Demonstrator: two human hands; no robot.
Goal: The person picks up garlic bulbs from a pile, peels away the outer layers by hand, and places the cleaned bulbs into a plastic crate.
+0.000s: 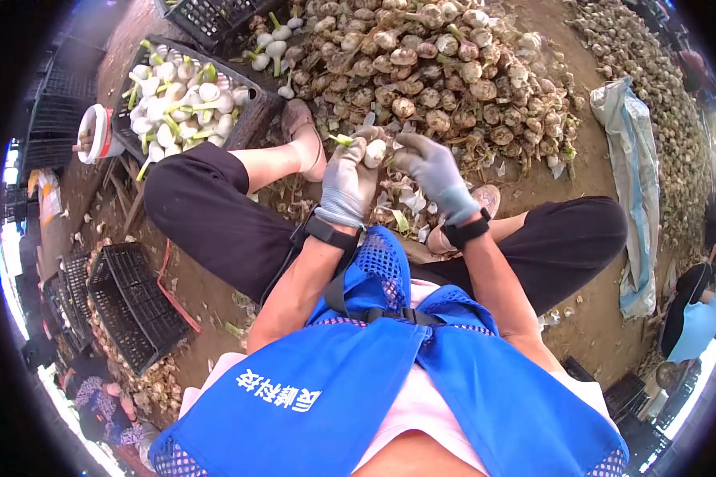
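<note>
My left hand [347,181], in a pale work glove, is closed round a white garlic bulb [375,153] with a short green stem pointing left. Just right of the bulb is my gloved right hand [435,171], its fingers curled together; whether anything is between them I cannot make out. Beneath both hands, peeled garlic skins [406,199] litter the ground between my feet. In front rises a large heap of unpeeled, dirt-brown garlic [429,87]. To the left, a black plastic crate [256,111] holds clean white bulbs with cut green stems.
A white bucket [97,135] stands left of the crate. Several clean bulbs [276,49] lie by the heap's left edge. Empty black crates [135,306] sit at lower left. A pale woven sack [630,191] lies at right. Other people [692,314] sit at both edges.
</note>
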